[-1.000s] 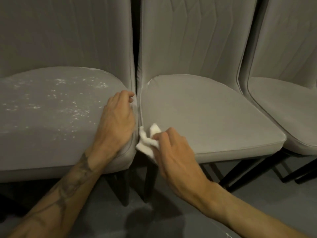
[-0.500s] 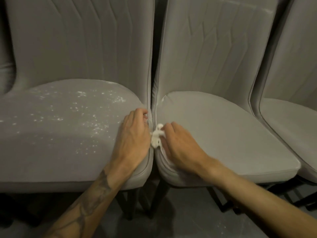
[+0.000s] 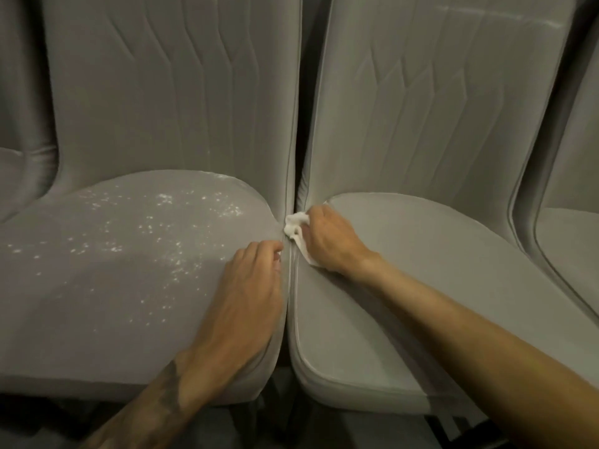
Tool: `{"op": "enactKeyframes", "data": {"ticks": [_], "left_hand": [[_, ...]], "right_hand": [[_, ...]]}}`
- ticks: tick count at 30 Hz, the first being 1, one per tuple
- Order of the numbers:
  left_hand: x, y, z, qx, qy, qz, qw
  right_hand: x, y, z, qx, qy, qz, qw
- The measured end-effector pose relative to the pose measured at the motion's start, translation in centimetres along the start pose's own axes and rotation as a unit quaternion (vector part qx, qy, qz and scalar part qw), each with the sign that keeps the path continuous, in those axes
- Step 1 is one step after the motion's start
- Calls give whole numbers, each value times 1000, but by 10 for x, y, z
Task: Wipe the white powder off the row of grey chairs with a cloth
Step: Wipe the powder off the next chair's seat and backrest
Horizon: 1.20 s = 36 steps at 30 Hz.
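Two grey upholstered chairs stand side by side. White powder (image 3: pixel 155 234) speckles the seat of the left chair (image 3: pixel 97 303). The seat of the right chair (image 3: pixel 437 286) looks free of powder. My right hand (image 3: pixel 330 241) grips a crumpled white cloth (image 3: pixel 296 228) at the back of the narrow gap between the two seats, against the right seat's left edge. My left hand (image 3: pixel 246 296) rests on the right edge of the left seat, its fingertips curled into the gap.
A third grey chair (image 3: pixel 570 247) stands at the right edge and part of another (image 3: pixel 19 176) at the left. A faint white smear (image 3: pixel 505 17) marks the top of the right chair's backrest. Dark chair legs and grey floor (image 3: pixel 227 429) lie below.
My right hand has carried the cloth along the gap from the front of the seats to the back corner. My left hand stays on the left seat's edge. The view has closed in.
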State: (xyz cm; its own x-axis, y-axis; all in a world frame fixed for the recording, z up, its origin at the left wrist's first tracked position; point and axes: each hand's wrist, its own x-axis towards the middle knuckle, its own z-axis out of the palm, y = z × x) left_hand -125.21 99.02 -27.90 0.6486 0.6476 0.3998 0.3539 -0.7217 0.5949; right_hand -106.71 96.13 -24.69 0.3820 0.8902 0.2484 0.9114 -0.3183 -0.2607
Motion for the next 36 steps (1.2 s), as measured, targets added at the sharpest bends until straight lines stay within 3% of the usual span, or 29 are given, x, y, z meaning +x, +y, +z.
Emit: {"op": "enactKeyframes", "data": {"ticks": [3, 6, 9, 11, 13, 16, 20, 23, 25, 29, 31, 36], "left_hand": [[-2, -2, -1, 1, -5, 3, 1000], [-1, -3, 2, 8, -6, -3, 1000], [4, 0, 6, -9, -27, -46, 999], [9, -3, 7, 15, -61, -66, 996], [14, 0, 5, 47, -73, -46, 995], [32, 8, 5, 128, -43, 40, 990], [63, 4, 14, 170, -58, 81, 980], [82, -9, 21, 190, -64, 98, 975], [89, -13, 25, 195, -75, 104, 972], [90, -17, 29, 198, -70, 109, 972], [89, -19, 29, 188, -68, 101, 975], [82, -21, 32, 163, -42, 112, 979]], "right_hand": [[28, 16, 9, 6, 47, 30, 998], [20, 18, 13, 10, 58, -13, 998], [5, 15, -2, 21, -26, -175, 984], [-1, 22, -17, 97, -123, -179, 971], [-5, 40, -28, 151, -154, -122, 969], [-4, 88, -38, 171, -72, -21, 983], [-7, 169, -57, 140, 13, 133, 981], [-31, 213, -69, 67, 61, 253, 963], [-52, 228, -70, -66, 95, 302, 946], [-69, 238, -62, -215, 156, 252, 931], [-63, 249, -56, -254, 135, 227, 931], [-24, 263, -56, -261, 64, 292, 918]]}}
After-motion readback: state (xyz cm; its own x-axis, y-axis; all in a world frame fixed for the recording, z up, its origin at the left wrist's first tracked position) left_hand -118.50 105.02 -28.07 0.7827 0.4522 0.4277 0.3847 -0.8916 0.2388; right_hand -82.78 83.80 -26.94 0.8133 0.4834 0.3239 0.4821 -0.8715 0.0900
